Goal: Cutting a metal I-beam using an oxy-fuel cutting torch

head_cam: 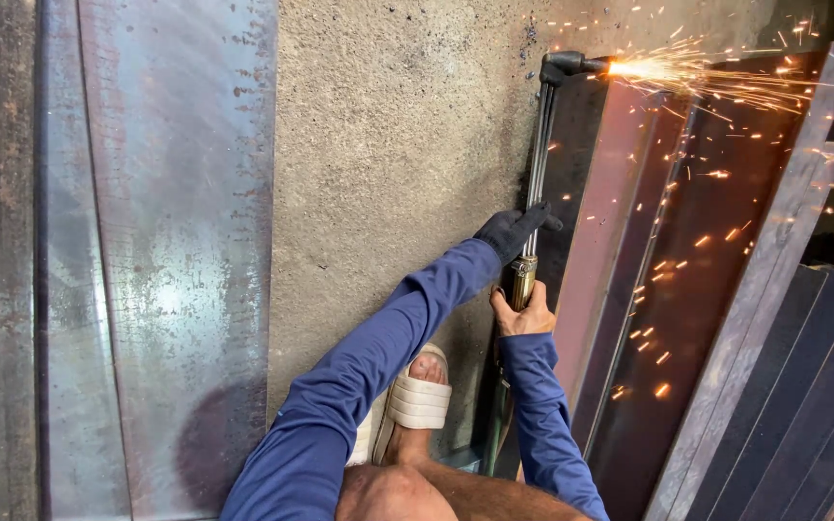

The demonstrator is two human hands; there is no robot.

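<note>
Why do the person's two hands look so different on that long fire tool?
The left hand wears a dark glove; the right hand is bare. The left hand grips the thin tubes of the cutting torch farther up, toward the sparks; the right hand wraps the brass handle lower down, closer to the body. Both hold the same torch, and both arms wear blue sleeves.

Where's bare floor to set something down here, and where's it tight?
Free: bare concrete floor between the steel sheet and cutting torch. Crowded: right side, sparks over the steel beam; low centre, left hand, right hand, sandalled foot.
</note>
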